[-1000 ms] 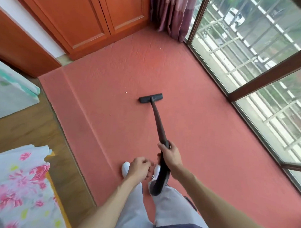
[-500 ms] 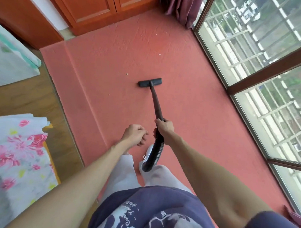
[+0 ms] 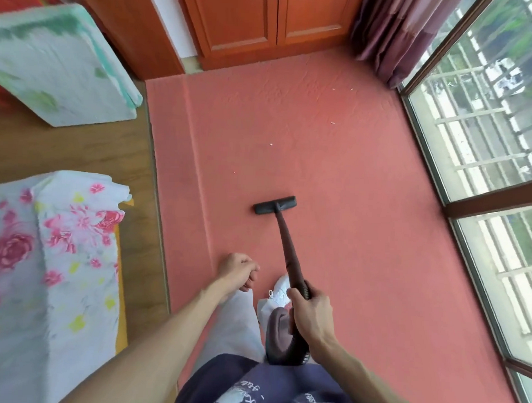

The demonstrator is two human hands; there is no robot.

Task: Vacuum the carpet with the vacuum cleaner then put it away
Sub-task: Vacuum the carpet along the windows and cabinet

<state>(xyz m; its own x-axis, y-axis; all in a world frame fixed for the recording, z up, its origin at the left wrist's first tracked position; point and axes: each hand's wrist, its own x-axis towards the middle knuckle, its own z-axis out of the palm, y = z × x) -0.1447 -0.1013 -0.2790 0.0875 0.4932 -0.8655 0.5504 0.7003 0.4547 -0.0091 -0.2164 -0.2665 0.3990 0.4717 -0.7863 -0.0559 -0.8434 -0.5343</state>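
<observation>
1. Right hand: clamped around vacuum cleaner handle.
2. Left hand: loosely curled (holding nothing), beside the wand.
3. Nozzle: flat on red carpet, short of white crumbs.

You have a salmon-red carpet, lightly textured, running from the cupboard end to the window side, with a raised ridge near its left edge. A few pale specks lie toward its far right corner and mid-far area. Your vacuum is dark: its flat head sits on the carpet near the middle, the wand slanting back up toward you.
</observation>
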